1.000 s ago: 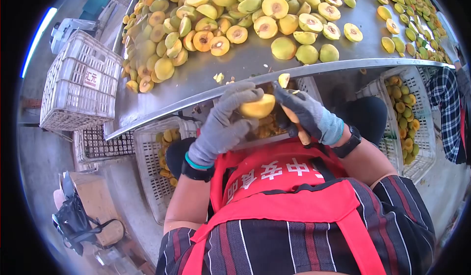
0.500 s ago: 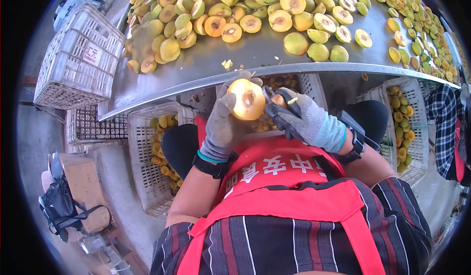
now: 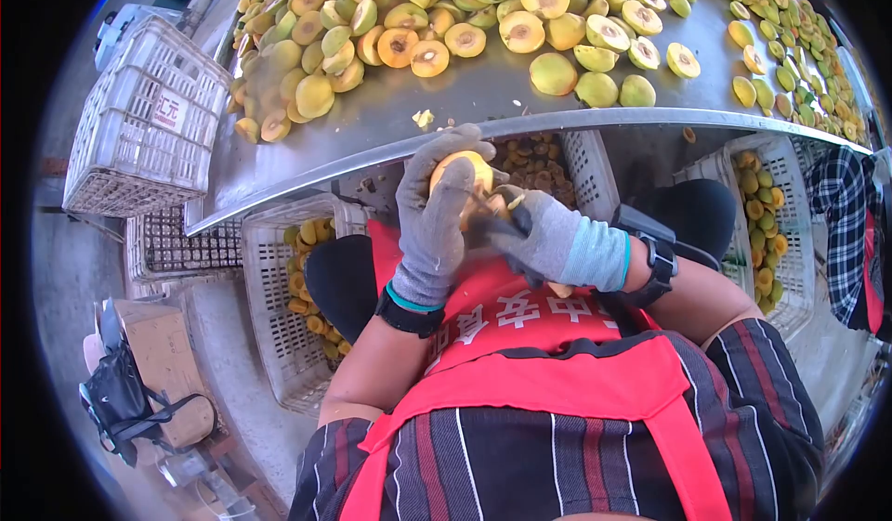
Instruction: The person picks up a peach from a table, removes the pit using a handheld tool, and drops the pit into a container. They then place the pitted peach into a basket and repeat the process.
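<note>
In front of the apron, my left hand (image 3: 429,228), in a grey work glove, is wrapped round a yellow peach half (image 3: 472,170). My gloved right hand (image 3: 550,235) is closed on a dark pitting tool (image 3: 485,222), whose working end is at the lower side of the fruit and smeared by motion. Fingers cover much of the peach half, and its cut face is turned mostly out of sight. Just beyond both hands runs the metal table's edge (image 3: 557,118), with a heap of halved peaches (image 3: 409,19) on top.
Below the table, a crate of pits (image 3: 583,173) stands ahead of my knees. White crates of peach halves flank me, left (image 3: 269,335) and right (image 3: 799,270). Stacked white crates (image 3: 153,103) stand at far left. Someone's plaid sleeve (image 3: 836,233) shows at right.
My left hand has turned the peach half, so its cut face no longer points up at the camera. My right hand has brought the tool lower and against the fruit.
</note>
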Demonstrator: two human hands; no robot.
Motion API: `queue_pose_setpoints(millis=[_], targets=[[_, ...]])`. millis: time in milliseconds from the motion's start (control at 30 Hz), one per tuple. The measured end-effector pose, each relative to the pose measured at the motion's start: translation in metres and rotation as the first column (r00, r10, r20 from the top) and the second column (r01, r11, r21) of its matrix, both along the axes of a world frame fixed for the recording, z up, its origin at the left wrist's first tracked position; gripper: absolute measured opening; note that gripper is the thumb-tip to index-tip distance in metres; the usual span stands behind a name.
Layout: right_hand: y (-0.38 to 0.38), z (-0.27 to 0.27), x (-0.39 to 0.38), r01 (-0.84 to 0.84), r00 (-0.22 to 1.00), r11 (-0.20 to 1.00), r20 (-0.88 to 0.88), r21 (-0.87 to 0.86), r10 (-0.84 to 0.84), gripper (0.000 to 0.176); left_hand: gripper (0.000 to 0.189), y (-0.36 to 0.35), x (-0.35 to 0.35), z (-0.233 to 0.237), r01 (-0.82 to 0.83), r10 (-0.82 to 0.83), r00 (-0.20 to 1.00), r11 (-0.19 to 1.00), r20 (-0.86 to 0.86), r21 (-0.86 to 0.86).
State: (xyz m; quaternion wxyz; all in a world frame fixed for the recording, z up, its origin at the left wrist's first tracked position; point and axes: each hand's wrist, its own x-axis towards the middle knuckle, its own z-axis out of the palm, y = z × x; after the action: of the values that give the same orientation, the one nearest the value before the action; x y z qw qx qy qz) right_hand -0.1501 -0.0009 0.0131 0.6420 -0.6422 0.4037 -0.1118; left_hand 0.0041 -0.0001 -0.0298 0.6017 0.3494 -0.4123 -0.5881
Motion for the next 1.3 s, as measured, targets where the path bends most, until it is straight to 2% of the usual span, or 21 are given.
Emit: queue_pose_setpoints(millis=[33, 100, 133, 167, 200, 300, 333, 367, 433, 500, 567, 600, 633, 733, 833, 967, 1067, 1133, 1200, 1267, 1300], targets=[[0.002, -0.006, 0.000, 0.000, 1.000, 1.000, -0.001, 0.002, 0.000, 0.030, 0.030, 0.000, -0.001, 0.003, 0.024, -0.023, 1.000, 0.998, -0.016, 0.050], [0.004, -0.014, 0.002, -0.022, 0.995, 0.813, -0.093, -0.581, -0.040, 0.028, 0.026, -0.003, 0.002, 0.000, 0.013, -0.013, 0.998, 1.000, 0.053, 0.003], [0.002, -0.013, -0.001, -0.022, 0.995, 0.813, -0.093, -0.581, -0.040, 0.028, 0.025, -0.004, 0.005, 0.001, 0.084, -0.084, 0.996, 0.996, 0.020, 0.032], [-0.005, 0.009, 0.000, -0.078, 0.985, 0.982, -0.165, -0.170, 0.050, 0.028, 0.024, -0.005, 0.007, 0.003, 0.154, -0.154, 0.988, 0.986, -0.015, 0.058], [-0.008, 0.021, 0.000, -0.105, 0.968, 0.955, -0.190, 0.277, 0.162, 0.028, 0.024, -0.006, 0.008, 0.004, 0.153, -0.152, 0.988, 0.986, -0.015, 0.058], [-0.006, 0.023, -0.001, -0.088, 0.978, 0.956, -0.159, 0.280, 0.137, 0.030, 0.034, -0.013, 0.014, 0.010, 0.292, -0.292, 0.956, 0.956, 0.035, 0.006], [0.000, 0.003, -0.003, -0.099, 0.993, 0.994, 0.061, -0.047, 0.101, 0.035, 0.034, -0.016, 0.017, 0.012, 0.357, -0.365, 0.914, 0.931, 0.179, 0.078], [0.000, 0.006, -0.003, -0.099, 0.993, 0.994, 0.061, -0.047, 0.101, 0.035, 0.034, -0.017, 0.019, 0.013, 0.407, -0.436, 0.844, 0.900, 0.313, 0.157], [-0.002, 0.013, -0.001, -0.051, 0.994, 0.947, -0.078, 0.316, 0.079, 0.029, 0.035, -0.016, 0.019, 0.012, 0.407, -0.443, 0.854, 0.896, 0.274, 0.178], [-0.001, -0.004, -0.006, -0.069, 0.997, 0.909, -0.013, 0.412, 0.081, 0.026, 0.038, -0.012, 0.016, 0.011, 0.389, -0.414, 0.904, 0.900, 0.106, 0.194], [-0.001, -0.026, -0.007, -0.254, 0.815, 0.965, 0.523, -0.065, 0.249, 0.023, 0.041, -0.009, 0.009, 0.011, 0.352, -0.368, 0.927, 0.921, 0.078, 0.167], [0.001, -0.010, -0.010, -0.151, 0.916, 0.714, 0.368, 0.684, -0.158, 0.022, 0.042, -0.009, 0.006, 0.011, 0.321, -0.328, 0.944, 0.940, 0.042, 0.118], [0.002, -0.010, -0.010, -0.152, 0.917, 0.714, 0.367, 0.684, -0.156, 0.022, 0.043, -0.009, 0.004, 0.010, 0.288, -0.289, 0.957, 0.955, 0.005, 0.070], [0.001, -0.020, -0.010, -0.423, 0.711, 0.345, 0.543, 0.838, -0.447, 0.027, 0.048, -0.010, -0.003, 0.014, 0.226, -0.227, 0.973, 0.974, 0.039, 0.037], [0.005, -0.028, -0.010, -0.483, 0.617, 0.328, 0.581, 0.812, -0.530, 0.028, 0.048, -0.010, -0.014, 0.010, 0.135, -0.136, 0.989, 0.991, 0.051, 0.017], [0.005, -0.043, -0.006, -0.666, 0.429, 0.429, 0.784, 0.610, -0.449, 0.031, 0.046, -0.011, -0.016, 0.010, 0.072, 0.010, 0.925, 0.977, -0.380, 0.201], [0.007, -0.034, -0.016, -0.460, 0.549, 0.576, 0.726, 0.676, -0.414, 0.034, 0.051, -0.018, 0.018, 0.006, 0.051, 0.057, 0.842, 0.982, -0.536, 0.184], [0.001, -0.028, -0.027, -0.216, 0.735, 0.721, 0.596, 0.658, -0.324, 0.041, 0.052, -0.009, 0.061, 0.018, -0.116, 0.165, 0.930, 0.979, -0.328, 0.165], [-0.001, -0.027, -0.039, -0.123, 0.799, 0.789, 0.531, 0.602, -0.280, 0.044, 0.039, 0.004, 0.116, 0.032, -0.395, 0.389, 0.916, 0.917, 0.094, 0.052], [-0.002, -0.032, -0.051, -0.050, 0.878, 0.829, 0.421, 0.557, -0.230, 0.051, 0.033, 0.013, 0.166, 0.057, -0.382, 0.336, 0.512, 0.913, 0.790, -0.141], [-0.001, -0.033, -0.053, -0.053, 0.872, 0.826, 0.429, 0.561, -0.235, 0.051, 0.037, 0.011, 0.169, 0.072, -0.450, 0.217, 0.162, 0.885, 0.963, -0.124]])
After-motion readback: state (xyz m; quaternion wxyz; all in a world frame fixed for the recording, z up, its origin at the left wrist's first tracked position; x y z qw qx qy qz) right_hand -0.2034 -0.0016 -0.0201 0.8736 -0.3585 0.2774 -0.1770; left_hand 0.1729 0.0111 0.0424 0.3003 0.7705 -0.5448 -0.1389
